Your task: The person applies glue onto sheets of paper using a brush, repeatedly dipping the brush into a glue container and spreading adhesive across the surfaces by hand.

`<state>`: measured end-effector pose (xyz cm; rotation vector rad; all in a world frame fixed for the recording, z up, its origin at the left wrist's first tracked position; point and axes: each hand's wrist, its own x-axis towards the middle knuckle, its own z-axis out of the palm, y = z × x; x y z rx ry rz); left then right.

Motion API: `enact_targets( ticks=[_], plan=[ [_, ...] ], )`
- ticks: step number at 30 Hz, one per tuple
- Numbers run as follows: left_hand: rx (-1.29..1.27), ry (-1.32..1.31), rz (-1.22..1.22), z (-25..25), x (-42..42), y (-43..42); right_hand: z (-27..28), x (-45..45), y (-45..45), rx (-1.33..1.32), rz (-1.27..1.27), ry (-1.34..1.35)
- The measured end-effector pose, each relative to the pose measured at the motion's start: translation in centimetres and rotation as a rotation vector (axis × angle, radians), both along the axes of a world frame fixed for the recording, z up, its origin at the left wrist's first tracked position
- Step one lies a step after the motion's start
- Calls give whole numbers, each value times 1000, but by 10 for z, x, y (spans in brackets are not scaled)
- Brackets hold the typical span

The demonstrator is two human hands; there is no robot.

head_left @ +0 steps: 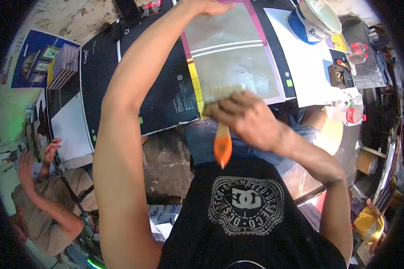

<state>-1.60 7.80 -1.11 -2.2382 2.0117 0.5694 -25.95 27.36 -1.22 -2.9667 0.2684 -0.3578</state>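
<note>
The right hand (251,117), fingers closed round an orange-handled brush (222,147), stood over the near end of a bordered panel (231,65); the left hand (207,6) lay at its far end, finger spread indeterminable; uneven brush pressure could have streaked or shifted the panel

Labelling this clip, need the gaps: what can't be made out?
Head view: left hand, partly cut off by the top edge; full pose unclear.
Head view: paintbrush, bristles blurred, apparently by motion; tips unclear.
Head view: part of the paintbrush's grip area, hidden by the right hand.
Head view: pink-edged grey panel, far end cut off by the top edge.
Head view: fine print, too small to read.
</note>
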Motion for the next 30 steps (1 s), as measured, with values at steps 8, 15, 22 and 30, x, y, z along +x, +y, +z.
enact_targets(
  ticks=[8,15,22,30],
  plan=[
    [128,91,-56,-4,10,-8,21,-11,10,38,-147,-73],
    [78,9,-125,-3,10,-7,44,-2,12,-53,-102,-55],
    [103,47,-88,-3,11,-14,-33,53,-34,-43,-164,-179],
    [116,15,-66,3,3,-5,14,-3,45,196,-7,-143]
  ],
)
